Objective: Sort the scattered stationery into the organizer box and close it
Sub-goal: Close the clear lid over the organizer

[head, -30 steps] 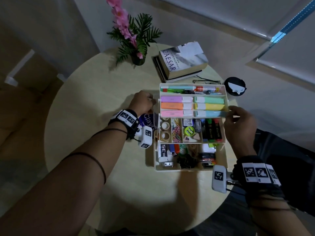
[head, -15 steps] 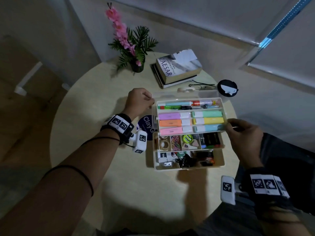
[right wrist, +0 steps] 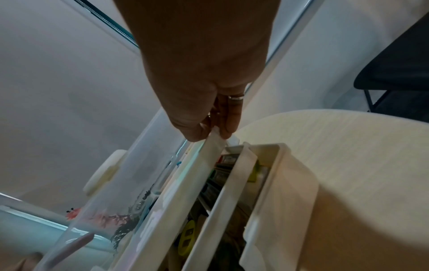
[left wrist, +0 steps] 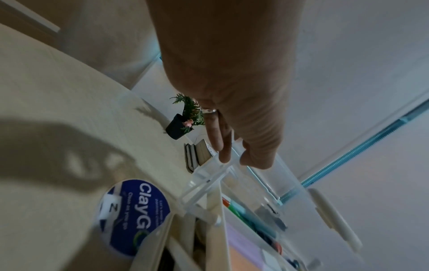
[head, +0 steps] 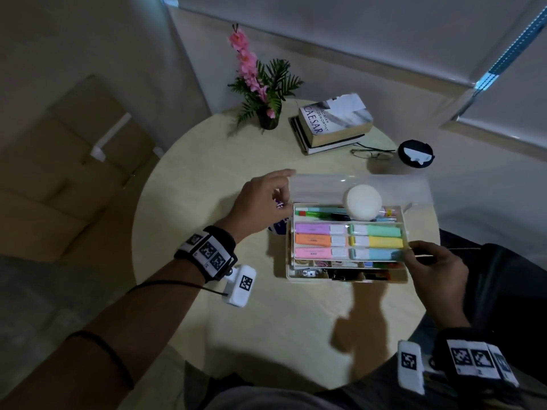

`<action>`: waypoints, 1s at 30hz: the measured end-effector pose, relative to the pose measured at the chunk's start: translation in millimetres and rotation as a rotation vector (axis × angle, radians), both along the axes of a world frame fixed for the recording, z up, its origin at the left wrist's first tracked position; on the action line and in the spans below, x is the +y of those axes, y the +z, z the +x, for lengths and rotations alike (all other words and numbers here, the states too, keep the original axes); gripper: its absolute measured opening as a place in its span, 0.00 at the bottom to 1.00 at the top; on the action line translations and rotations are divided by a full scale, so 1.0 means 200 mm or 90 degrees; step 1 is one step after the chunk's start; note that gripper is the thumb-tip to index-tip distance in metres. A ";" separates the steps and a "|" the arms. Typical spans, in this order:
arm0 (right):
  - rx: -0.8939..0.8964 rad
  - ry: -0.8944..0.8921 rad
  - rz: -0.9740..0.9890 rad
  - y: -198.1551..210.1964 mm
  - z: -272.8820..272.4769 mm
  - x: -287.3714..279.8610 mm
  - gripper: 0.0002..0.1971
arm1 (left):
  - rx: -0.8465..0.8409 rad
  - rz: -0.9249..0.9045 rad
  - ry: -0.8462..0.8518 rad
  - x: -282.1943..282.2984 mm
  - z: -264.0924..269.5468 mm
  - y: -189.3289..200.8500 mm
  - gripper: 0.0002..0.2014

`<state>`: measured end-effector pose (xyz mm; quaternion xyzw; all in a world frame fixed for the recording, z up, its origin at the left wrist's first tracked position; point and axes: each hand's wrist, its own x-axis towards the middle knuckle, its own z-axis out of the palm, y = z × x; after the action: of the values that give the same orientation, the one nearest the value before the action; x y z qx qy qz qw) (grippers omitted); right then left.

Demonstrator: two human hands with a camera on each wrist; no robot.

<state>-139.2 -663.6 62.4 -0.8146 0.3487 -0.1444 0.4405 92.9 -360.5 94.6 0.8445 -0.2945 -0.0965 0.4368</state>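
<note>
Lid [head: 355, 187] risen, both hands' fingers [head: 414, 247] pinching

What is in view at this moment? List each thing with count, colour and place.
organizer box: one, cream, table centre, trays folding in
clear lid: one, transparent, cream knob, half lowered
highlighters: six, pastel, top tray
table: one, pale wood, round
books: stack, far edge
plant: one, pink flowers, left of books
glasses: one pair, dark, beside books
round blue label: one, left of box
left hand: holds lid's left corner
right hand: pinches top tray's right end
</note>
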 end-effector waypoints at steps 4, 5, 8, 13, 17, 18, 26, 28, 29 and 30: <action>0.027 0.005 -0.004 -0.09 -0.08 -0.01 0.08 | -0.061 0.014 -0.043 0.05 -0.19 0.02 0.12; 0.032 0.007 -0.005 -0.11 -0.09 -0.01 0.08 | -0.083 0.019 -0.053 0.06 -0.23 0.02 0.11; 0.031 0.012 0.002 -0.14 -0.13 -0.02 0.06 | -0.148 0.047 -0.063 0.09 -0.36 -0.01 0.10; 0.031 0.032 0.028 -0.17 -0.15 -0.06 0.03 | -0.225 0.101 -0.064 0.14 -0.52 -0.12 0.09; 0.044 0.061 0.075 -0.15 -0.14 -0.09 0.05 | -0.220 0.117 -0.058 0.17 -0.58 -0.17 0.09; 0.046 0.068 0.078 -0.15 -0.13 -0.09 0.05 | -0.198 0.106 -0.040 0.18 -0.58 -0.18 0.10; 0.109 0.025 0.008 -0.24 -0.12 -0.05 0.13 | 0.078 0.464 -0.021 0.20 -0.18 -0.57 0.45; 0.106 0.011 0.004 -0.26 -0.13 -0.03 0.14 | 0.110 0.538 -0.063 0.15 -0.10 -0.63 0.45; 0.106 0.007 0.004 -0.26 -0.13 -0.03 0.14 | 0.111 0.565 -0.092 0.13 -0.08 -0.65 0.45; 0.107 0.006 0.008 -0.26 -0.13 -0.03 0.15 | 0.102 0.593 -0.120 0.12 -0.08 -0.68 0.44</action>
<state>-165.4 -668.7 10.1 -0.8226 0.3817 -0.0713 0.4153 76.6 -336.5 -40.8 0.9098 -0.2608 -0.3221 0.0228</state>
